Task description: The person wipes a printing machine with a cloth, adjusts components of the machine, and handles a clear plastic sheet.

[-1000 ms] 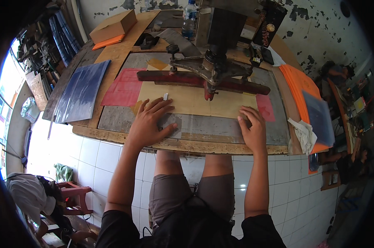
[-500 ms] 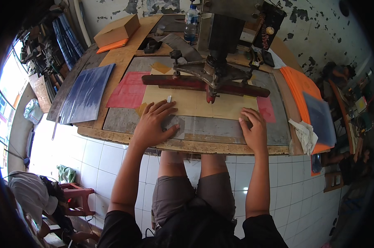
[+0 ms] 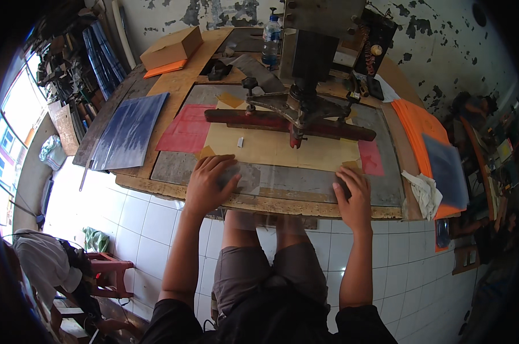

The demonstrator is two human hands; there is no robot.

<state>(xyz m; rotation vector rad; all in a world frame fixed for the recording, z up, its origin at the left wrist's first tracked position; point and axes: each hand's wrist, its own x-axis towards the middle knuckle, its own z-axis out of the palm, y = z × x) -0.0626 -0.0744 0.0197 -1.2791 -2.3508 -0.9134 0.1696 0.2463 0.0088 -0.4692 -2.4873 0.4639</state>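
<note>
My left hand [image 3: 209, 184] lies palm down near the table's front edge, fingers spread and slightly bent, thumb apart. My right hand [image 3: 354, 194] rests likewise farther right, its fingertips by the lower right corner of the pale yellow board [image 3: 282, 156]. Between the hands is a clear plastic sheet [image 3: 273, 186], hard to make out, which seems to reach over the front edge. Above the yellow board hangs a press head with a dark red bar [image 3: 248, 118]. A small white piece [image 3: 240, 142] sits on the board, with red sheets [image 3: 186, 127] beside it.
Blue-tinted clear sheets [image 3: 130, 132] lie at the left. Orange sheets [image 3: 417, 129], a blue-tinted stack [image 3: 445, 172] and a white cloth [image 3: 422, 194] are at the right. Behind are a cardboard box [image 3: 172, 49] and a water bottle [image 3: 271, 41]. A red stool [image 3: 113, 269] stands on the floor.
Both hands have drawn back a little toward me, away from the press bar. My left fingers have left the spot beside the small white piece. The view has shifted slightly.
</note>
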